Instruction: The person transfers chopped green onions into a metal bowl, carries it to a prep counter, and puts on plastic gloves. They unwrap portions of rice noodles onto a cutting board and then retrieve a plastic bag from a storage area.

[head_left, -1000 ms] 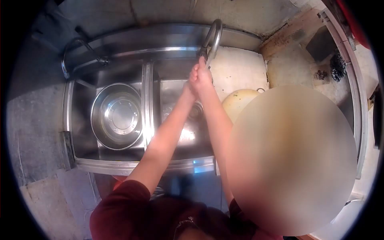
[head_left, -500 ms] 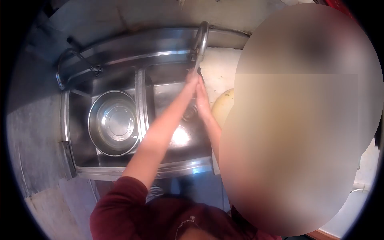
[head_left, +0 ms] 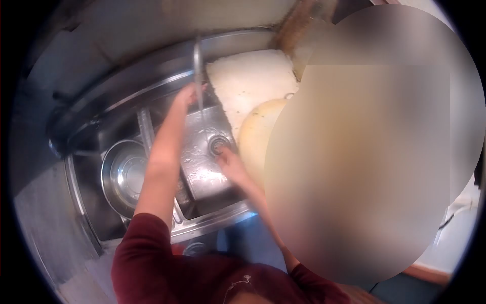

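Parted from the close clasp they had formed a half second earlier, the person's left hand (head_left: 191,95) and right hand (head_left: 231,166) worked separately over a double-compartment stainless-steel sink (head_left: 200,177), as the head camera's view swung and the sink sat slanted across it.

Above the right compartment, the curved metal faucet (head_left: 197,58) stood at the back edge, its visible length running nearly straight from the rear toward the person, its outlet end pointing down into the compartment. A thin stream of water (head_left: 202,109) fell from it along much the same line.

Beside the faucet's lower end, the left hand reached away from the body with its fingers turned toward the right; blur left it impossible to tell whether they touched metal or only water, or how far they were spread. The right hand had dropped to the near side of the round drain (head_left: 219,145), pointing forward and to the left, its fingers overlapping the drain's edge in the view. Whether they pinched anything could not be told.

Left of the divider (head_left: 145,126), a round steel basin (head_left: 104,175) sat in the other compartment. Right of the sink lay a pale, rough-edged board (head_left: 250,76), with a yellowish round object (head_left: 258,121) over its near part. Maroon sleeves (head_left: 144,233) framed the person's upper arms.
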Tool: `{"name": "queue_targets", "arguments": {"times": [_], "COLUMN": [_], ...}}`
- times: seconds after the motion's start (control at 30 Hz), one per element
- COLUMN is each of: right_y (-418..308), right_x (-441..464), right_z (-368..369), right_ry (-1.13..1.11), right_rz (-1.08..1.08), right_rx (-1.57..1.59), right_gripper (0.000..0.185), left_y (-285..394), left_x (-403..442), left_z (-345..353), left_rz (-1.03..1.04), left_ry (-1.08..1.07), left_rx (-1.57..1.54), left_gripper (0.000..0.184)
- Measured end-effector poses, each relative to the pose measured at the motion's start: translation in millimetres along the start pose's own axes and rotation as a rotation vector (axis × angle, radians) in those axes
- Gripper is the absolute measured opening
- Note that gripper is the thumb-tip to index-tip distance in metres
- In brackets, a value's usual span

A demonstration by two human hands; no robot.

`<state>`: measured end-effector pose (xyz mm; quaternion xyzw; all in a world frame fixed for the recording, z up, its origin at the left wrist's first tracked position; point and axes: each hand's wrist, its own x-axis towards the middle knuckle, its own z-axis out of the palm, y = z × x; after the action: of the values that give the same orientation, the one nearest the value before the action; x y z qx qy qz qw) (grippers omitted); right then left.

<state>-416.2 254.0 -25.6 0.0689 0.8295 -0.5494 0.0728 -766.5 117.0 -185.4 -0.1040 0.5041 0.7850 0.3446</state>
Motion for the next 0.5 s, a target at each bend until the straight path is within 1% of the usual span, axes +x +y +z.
{"name": "queue_targets", "arguments": {"times": [0.03,0.07,0.1,0.13,0.17,0.2,0.23,0.27,0.3,0.33,0.37,0.4,0.43,0.5], "right_y": [2,-2,1,-7,-15,11,8,-2,7,-18,-16,-28,-38,-60], "right_x": [-8,-15,-21,-30,-37,-41,-49,-56,-60,-76,-91,-113,-141,-207], "right_z": [-1,-3,1,1,1,24,31,31,35,16,14,-7,-30,-94], "right_ry": [0.012,-0.024,-0.048,-0.024,-0.058,0.077,0.180,0.206,0.240,0.060,0.144,0.146,0.124,-0.114], "right_rz": [0.010,0.030,0.032,0.002,0.043,-0.074,-0.141,-0.199,-0.325,-0.187,-0.276,-0.344,-0.333,-0.126], "right_rx": [-0.005,-0.145,-0.169,-0.166,-0.227,-0.181,-0.247,-0.291,-0.365,-0.440,-0.453,-0.447,-0.452,-0.222], "right_gripper": [0.037,0.036,0.038,0.038,0.036,0.030,0.026,0.022,0.024,0.040,0.037,0.034,0.028,0.029], "left_y": [2,11,20,23,24,29,34,40,40,39,31,19,2,-32], "left_x": [10,2,-11,-12,3,14,15,12,6,-10,-29,-54,-84,-154], "left_z": [-5,7,23,30,18,24,33,41,45,47,46,44,44,51], "left_rz": [-0.063,-0.003,0.072,0.151,0.258,0.350,0.411,0.466,0.510,0.537,0.530,0.487,0.395,0.140], "left_ry": [-0.030,0.107,0.229,0.280,0.217,0.210,0.241,0.282,0.333,0.396,0.463,0.526,0.580,0.636], "left_rx": [-0.119,0.029,0.179,0.502,0.806,1.038,1.183,1.294,1.384,1.453,1.514,1.566,1.633,1.817], "left_gripper": [0.030,0.035,0.041,0.058,0.073,0.072,0.072,0.071,0.070,0.070,0.069,0.068,0.068,0.067]}}
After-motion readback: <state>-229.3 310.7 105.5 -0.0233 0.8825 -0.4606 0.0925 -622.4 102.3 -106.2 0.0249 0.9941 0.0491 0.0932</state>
